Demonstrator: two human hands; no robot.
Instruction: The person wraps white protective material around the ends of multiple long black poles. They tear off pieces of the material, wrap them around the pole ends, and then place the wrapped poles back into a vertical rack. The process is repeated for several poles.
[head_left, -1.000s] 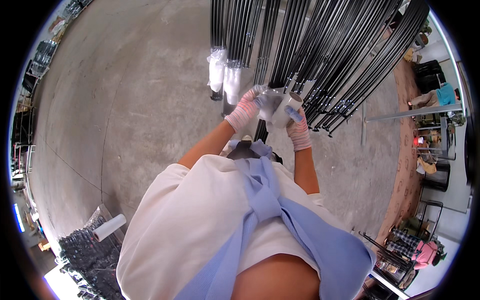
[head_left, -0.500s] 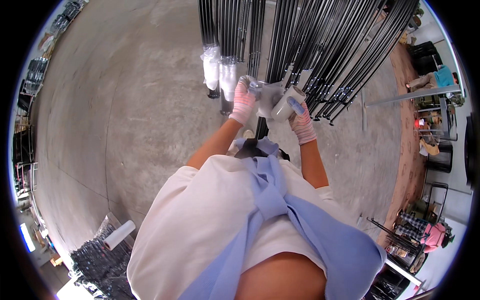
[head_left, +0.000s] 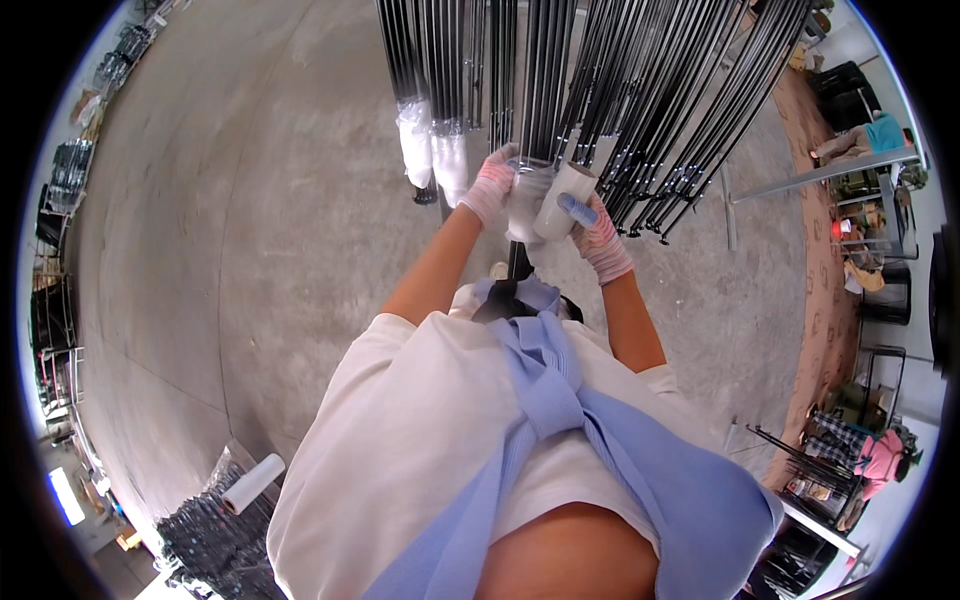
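In front of me a bundle of black metal rods (head_left: 548,90) ends in a layer of clear stretch film (head_left: 528,195). My left hand (head_left: 490,187), in a pink-and-white striped glove, grips the bundle's left side near the film's upper edge; its fingertips are partly hidden. A white roll of stretch film (head_left: 566,200) lies tilted against the right side of the wrapped part. My right hand (head_left: 600,238), in a similar glove with grey-blue fingertips, is closed around that roll. Left of my left hand, two more rod bundles have film-wrapped ends (head_left: 449,165).
Many loose black rods (head_left: 675,120) stand in rows to the right. At the lower left, another film roll (head_left: 253,484) rests on a dark plastic-wrapped stack (head_left: 220,545). Two people, one in pink (head_left: 880,460) and one in blue (head_left: 884,134), are at the far right beside racks.
The film roll has swung slightly left, close against the bundle, and the film now lies around the rod ends. My left hand has shifted slightly up at the bundle's side.
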